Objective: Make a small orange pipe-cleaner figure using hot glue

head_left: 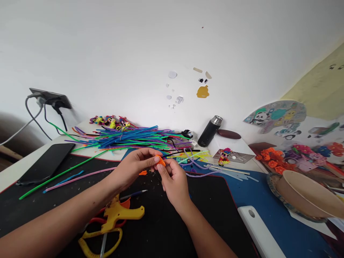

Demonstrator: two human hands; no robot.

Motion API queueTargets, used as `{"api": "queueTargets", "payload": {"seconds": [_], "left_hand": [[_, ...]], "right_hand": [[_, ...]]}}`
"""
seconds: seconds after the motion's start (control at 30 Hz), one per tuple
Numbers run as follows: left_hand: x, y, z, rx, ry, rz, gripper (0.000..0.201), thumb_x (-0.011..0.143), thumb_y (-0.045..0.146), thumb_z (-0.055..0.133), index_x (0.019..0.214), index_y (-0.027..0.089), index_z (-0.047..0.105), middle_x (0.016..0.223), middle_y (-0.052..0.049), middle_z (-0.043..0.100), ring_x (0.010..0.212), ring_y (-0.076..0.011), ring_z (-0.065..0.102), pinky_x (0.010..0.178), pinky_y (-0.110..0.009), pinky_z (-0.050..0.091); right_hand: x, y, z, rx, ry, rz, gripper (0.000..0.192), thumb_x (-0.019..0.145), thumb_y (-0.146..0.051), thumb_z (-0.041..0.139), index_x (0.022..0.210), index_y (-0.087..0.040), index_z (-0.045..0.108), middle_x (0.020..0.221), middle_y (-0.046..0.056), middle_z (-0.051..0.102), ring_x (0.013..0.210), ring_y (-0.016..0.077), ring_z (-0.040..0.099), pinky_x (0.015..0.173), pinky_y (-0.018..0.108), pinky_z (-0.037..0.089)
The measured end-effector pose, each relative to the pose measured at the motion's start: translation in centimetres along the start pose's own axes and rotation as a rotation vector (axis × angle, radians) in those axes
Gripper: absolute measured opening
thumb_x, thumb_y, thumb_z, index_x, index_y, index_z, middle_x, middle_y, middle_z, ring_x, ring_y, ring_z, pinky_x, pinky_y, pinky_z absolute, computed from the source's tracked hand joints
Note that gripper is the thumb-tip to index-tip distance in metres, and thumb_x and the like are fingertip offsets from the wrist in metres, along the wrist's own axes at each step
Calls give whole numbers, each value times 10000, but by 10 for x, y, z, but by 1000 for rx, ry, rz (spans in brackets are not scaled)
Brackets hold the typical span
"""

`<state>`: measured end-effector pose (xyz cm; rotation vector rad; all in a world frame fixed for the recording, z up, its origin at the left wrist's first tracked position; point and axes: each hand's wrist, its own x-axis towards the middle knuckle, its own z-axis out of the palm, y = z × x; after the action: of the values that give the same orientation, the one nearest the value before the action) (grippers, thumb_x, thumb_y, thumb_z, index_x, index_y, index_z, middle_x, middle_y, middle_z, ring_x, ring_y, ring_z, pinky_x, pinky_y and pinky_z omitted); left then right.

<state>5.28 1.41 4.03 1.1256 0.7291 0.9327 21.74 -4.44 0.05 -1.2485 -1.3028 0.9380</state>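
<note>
- Above the black mat (166,222), both hands met — the left hand (134,166) and the right hand (174,182) pinched one small orange piece (161,161) between their fingertips.
- Near the left forearm lay a yellow glue gun (120,213); behind the hands, a heap of coloured pipe cleaners (129,138).

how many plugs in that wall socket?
2. Both sit in the wall socket at far left: a white plug with a grey cable on its left end, and a black plug with a black cable beside it. More may be hidden at this angle.
</note>
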Motion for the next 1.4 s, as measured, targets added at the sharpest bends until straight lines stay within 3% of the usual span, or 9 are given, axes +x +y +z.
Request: {"api": "queueTargets", "payload": {"seconds": [0.3,0.63,0.8,1.03,1.27,1.4], "left_hand": [[1,5,-8,193,35,70,436,721,540,948,954,186,845,876,-64,786,748,-182,670,718,-298,562],[0,4,-5,172,6,71,427,729,539,940,940,179,852,815,-70,780,652,-167,648,625,-278,551],[2,4,-6,197,37,65,454,706,558,946,944,182,856,822,-69,775,663,-170,649,632,-280,552],[2,9,-8,299,68,159,456,733,596,914,928,189,854,808,-55,765,674,-166,626,640,-276,534],[2,6,-8,229,-33,78,458,748,544,917,1018,181,845,787,-49,751,660,-169,618,615,-272,512],[4,2,-10,117,-95,42,486,714,429,960,1120,193,831,913,-69,784,726,-168,645,686,-280,531]], "right_hand": [[-3,0,4,93,-71,20,460,994,-635,640,1153,-205,662,578,-93,452,426,104,401,423,236,291],[-3,-3,4,82,-66,18,465,998,-670,614,1022,-208,661,569,-74,508,404,95,404,411,237,280],[-3,-1,4,141,-89,67,492,978,-700,624,1061,-215,640,538,-98,467,378,96,390,393,234,291],[-4,-8,5,201,-148,80,501,971,-682,630,1123,-205,638,521,-104,474,389,103,404,410,232,306],[-1,-7,6,146,-62,67,426,958,-633,671,969,-208,644,520,-95,489,372,89,400,397,220,307],[0,-7,5,159,-29,65,400,942,-611,696,932,-218,624,549,-86,508,375,90,416,382,214,289]]}}
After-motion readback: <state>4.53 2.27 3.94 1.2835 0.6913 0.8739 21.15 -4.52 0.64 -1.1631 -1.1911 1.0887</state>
